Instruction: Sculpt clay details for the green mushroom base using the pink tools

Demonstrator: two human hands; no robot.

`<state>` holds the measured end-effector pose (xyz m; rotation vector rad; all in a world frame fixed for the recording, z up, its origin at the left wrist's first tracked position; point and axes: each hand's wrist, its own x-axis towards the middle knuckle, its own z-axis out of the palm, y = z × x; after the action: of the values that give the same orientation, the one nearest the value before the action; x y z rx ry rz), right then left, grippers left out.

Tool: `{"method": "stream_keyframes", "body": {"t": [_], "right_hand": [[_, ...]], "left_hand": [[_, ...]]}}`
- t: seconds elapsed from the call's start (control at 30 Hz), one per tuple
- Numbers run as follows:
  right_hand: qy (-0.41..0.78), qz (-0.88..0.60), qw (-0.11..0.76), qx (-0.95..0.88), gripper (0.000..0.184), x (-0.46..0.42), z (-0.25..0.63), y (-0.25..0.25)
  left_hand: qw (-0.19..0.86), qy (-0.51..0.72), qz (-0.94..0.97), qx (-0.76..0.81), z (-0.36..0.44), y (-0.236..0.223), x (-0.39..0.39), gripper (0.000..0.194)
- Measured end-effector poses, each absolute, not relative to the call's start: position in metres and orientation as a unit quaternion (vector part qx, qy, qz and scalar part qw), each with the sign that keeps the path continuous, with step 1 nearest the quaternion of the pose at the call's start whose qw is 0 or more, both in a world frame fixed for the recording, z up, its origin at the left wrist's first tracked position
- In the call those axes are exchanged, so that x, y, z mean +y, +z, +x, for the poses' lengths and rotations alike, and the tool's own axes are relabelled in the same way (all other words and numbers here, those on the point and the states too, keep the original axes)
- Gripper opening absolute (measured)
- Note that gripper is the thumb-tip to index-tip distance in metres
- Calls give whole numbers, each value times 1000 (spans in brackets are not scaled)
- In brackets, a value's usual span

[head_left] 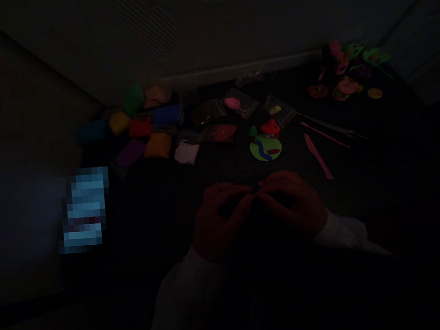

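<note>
In dim light my left hand (221, 217) and my right hand (292, 202) meet at their fingertips over the dark table. Both are closed in a pinch. A tiny reddish-pink bit of modelling clay (260, 183) shows at the right fingertips; the fingers cover the rest. Just beyond them lies a round green clay base (257, 155), which bears a blue winding strip, a small red piece, a green cone-shaped piece and a little white house with a red roof (270, 128). A pink clay knife (318, 156) rests to the right.
Several bags of coloured clay (158, 145) spread across the back left. A thin pink tool (325, 135) and scissors (332, 125) lie at the right. Finished clay figures (346, 88) cluster at the back right. A lit, pixelated screen (85, 209) is at the left edge.
</note>
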<state>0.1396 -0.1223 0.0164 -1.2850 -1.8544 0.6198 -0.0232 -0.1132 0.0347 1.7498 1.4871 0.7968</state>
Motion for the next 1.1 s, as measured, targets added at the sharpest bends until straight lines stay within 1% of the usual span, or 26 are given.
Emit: {"method": "stream_keyframes", "body": {"t": [0.2,0.3,0.5,0.7,1.1], "right_hand": [[238,-507,379,-737,12,-123,139,17],[230,-505,380,-740,10,-123,139,17],[229,-504,372,-745,11,-123,138,18],[233,-512,367,-741,11,-123,138,17],[230,-514,358,-745,11,-123,138,19]], "left_hand": [[358,296,689,557,-24,33,-113,13],[346,304,693,554,-23,32,-112,11],[356,313,687,551,-21,32,-111,9],[380,309,674,553,-23,32,-113,13],[346,322,693,544,-21,29,-112,11]]}}
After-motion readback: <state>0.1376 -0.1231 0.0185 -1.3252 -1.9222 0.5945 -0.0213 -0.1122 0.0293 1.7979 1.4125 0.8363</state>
